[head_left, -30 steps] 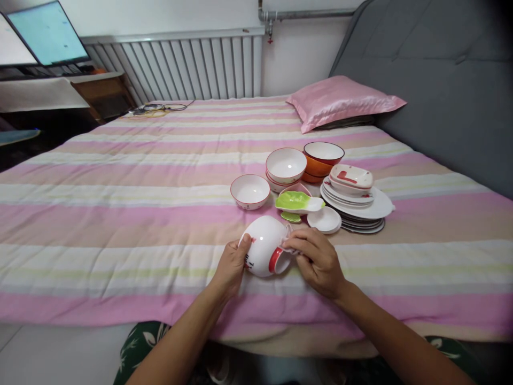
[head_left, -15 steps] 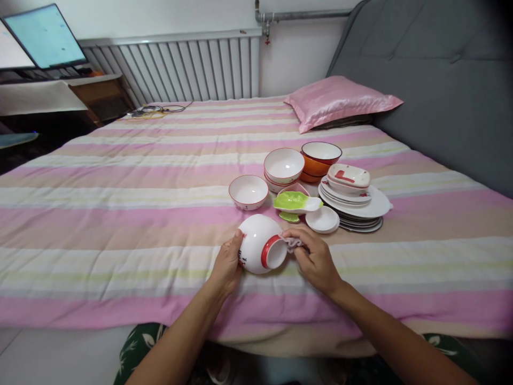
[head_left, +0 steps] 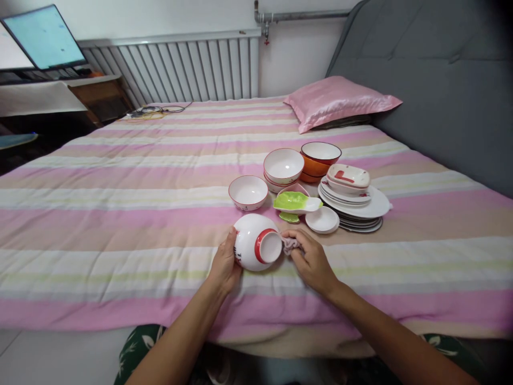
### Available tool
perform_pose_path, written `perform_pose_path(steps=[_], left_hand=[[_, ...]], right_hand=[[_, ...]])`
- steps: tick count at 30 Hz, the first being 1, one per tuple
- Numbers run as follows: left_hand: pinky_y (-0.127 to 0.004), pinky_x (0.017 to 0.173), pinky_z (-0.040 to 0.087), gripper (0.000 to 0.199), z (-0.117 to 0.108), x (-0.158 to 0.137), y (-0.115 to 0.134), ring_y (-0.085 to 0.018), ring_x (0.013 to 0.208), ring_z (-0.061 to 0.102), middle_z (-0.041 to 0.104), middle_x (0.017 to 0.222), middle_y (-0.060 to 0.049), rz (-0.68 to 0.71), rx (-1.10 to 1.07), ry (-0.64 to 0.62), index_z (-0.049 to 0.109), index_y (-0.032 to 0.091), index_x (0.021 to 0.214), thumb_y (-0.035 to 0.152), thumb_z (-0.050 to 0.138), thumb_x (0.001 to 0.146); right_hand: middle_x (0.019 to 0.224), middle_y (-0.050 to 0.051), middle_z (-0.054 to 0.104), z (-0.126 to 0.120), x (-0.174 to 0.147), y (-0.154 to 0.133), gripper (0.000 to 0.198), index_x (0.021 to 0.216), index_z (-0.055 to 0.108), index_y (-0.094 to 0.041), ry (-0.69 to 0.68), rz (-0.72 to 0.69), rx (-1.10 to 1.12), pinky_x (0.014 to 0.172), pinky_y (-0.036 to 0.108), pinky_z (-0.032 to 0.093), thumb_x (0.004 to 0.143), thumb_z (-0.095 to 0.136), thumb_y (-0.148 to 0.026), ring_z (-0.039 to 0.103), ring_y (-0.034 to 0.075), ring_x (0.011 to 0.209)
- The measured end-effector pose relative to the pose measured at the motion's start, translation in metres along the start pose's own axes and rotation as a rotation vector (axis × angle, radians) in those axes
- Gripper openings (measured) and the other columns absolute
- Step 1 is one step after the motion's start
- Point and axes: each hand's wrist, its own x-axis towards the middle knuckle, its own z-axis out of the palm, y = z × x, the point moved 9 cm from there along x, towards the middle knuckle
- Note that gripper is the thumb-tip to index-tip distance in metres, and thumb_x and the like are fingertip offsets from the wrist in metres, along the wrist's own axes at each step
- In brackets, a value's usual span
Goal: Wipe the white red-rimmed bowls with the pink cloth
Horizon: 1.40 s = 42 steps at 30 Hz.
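My left hand (head_left: 225, 263) grips a white bowl (head_left: 249, 245) by its left side. The bowl is tipped over, so its underside and red foot ring face right and toward me. A bunched greyish-pink cloth (head_left: 290, 245) is pinched in my right hand (head_left: 311, 262), close against the bowl's right side. Just beyond stands another white bowl (head_left: 248, 191) with a red rim, upright on the bed. Right of it are a green-and-white leaf-shaped dish (head_left: 294, 201) and small white saucers (head_left: 323, 220).
Behind are stacked red-rimmed bowls (head_left: 284, 165) and orange bowls (head_left: 315, 167). A stack of plates (head_left: 380, 203) with rectangular dishes (head_left: 348, 176) on top stands to the right. A pink pillow (head_left: 340, 101) and cables (head_left: 156, 110) lie farther back on the striped bedspread (head_left: 140, 224).
The held bowl has shifted slightly left and turned, so its foot ring faces me more. My right hand and the cloth have moved a little left with it.
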Motion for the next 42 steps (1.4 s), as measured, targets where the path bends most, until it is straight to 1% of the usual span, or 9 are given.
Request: perform_pose_path(steps=[5,9,12,17,25,30,35,39,42], left_hand=[[-0.029,0.081,0.055,0.027,-0.002,0.001,0.0,-0.016,0.073,0.069,0.074,0.084,-0.004,-0.047,-0.088,0.066,0.066,0.015,0.096,0.038,0.056,0.085],[-0.031,0.083,0.055,0.029,0.0,0.002,0.0,-0.016,0.069,0.069,0.074,0.078,-0.003,-0.092,-0.128,0.077,0.064,0.015,0.099,0.037,0.048,0.09],[-0.033,0.084,0.054,0.033,0.0,0.003,-0.001,-0.017,0.073,0.07,0.074,0.081,-0.004,-0.109,-0.129,0.072,0.062,0.015,0.105,0.04,0.046,0.091],[-0.037,0.086,0.053,0.045,0.0,0.004,-0.004,-0.022,0.088,0.069,0.072,0.095,-0.01,-0.142,-0.127,0.052,0.056,0.014,0.117,0.047,0.043,0.09],[-0.036,0.085,0.053,0.045,-0.001,0.004,-0.005,-0.023,0.091,0.068,0.073,0.095,-0.01,-0.12,-0.118,0.021,0.059,0.014,0.113,0.049,0.043,0.089],[-0.034,0.086,0.052,0.045,0.002,-0.002,-0.002,-0.023,0.093,0.067,0.073,0.096,-0.01,-0.018,-0.06,-0.043,0.064,0.014,0.106,0.051,0.055,0.082],[-0.032,0.081,0.052,0.05,0.014,-0.014,-0.001,-0.024,0.089,0.068,0.073,0.092,-0.012,0.031,0.042,-0.112,0.066,0.011,0.107,0.052,0.06,0.078],[-0.03,0.071,0.052,0.052,0.023,-0.022,-0.003,-0.024,0.078,0.068,0.074,0.08,-0.012,0.018,0.133,-0.152,0.069,0.008,0.098,0.054,0.064,0.073],[-0.029,0.066,0.052,0.052,0.026,-0.025,-0.003,-0.024,0.075,0.068,0.073,0.076,-0.012,0.022,0.171,-0.173,0.071,0.008,0.09,0.056,0.063,0.072]], right_hand=[[0.103,0.007,0.061,0.01,-0.002,0.003,0.037,0.106,0.054,-0.018,-0.045,-0.001,-0.035,0.084,0.034,0.046,0.074,0.039,-0.006,0.057,0.021,0.096],[0.106,0.008,0.061,0.016,-0.007,0.001,0.041,0.11,0.053,-0.018,-0.085,-0.031,-0.107,0.083,0.036,0.045,0.073,0.04,-0.005,0.056,0.022,0.096],[0.107,0.008,0.061,0.019,-0.009,-0.003,0.044,0.112,0.052,-0.018,-0.098,-0.071,-0.16,0.082,0.037,0.045,0.072,0.041,-0.005,0.056,0.023,0.095],[0.103,0.008,0.062,0.019,-0.013,-0.01,0.044,0.111,0.053,-0.017,-0.087,-0.154,-0.195,0.08,0.037,0.045,0.07,0.043,-0.004,0.056,0.023,0.091],[0.096,0.007,0.065,0.024,-0.023,-0.04,0.046,0.109,0.057,-0.017,-0.123,-0.352,-0.098,0.074,0.036,0.046,0.068,0.044,-0.001,0.057,0.021,0.085],[0.095,0.006,0.065,0.0,-0.021,-0.059,0.044,0.108,0.059,-0.018,-0.004,-0.403,-0.049,0.074,0.035,0.047,0.07,0.045,-0.001,0.058,0.02,0.086],[0.105,0.008,0.064,-0.027,-0.006,-0.059,0.043,0.113,0.058,-0.018,0.136,-0.351,-0.175,0.084,0.036,0.046,0.075,0.045,-0.003,0.058,0.021,0.098],[0.105,0.009,0.065,-0.031,0.0,-0.054,0.04,0.116,0.056,-0.016,0.165,-0.325,-0.312,0.083,0.038,0.046,0.079,0.045,-0.006,0.059,0.022,0.096],[0.108,0.008,0.065,-0.023,0.0,-0.054,0.039,0.114,0.056,-0.017,0.109,-0.343,-0.342,0.086,0.039,0.045,0.079,0.044,-0.006,0.058,0.023,0.1]])
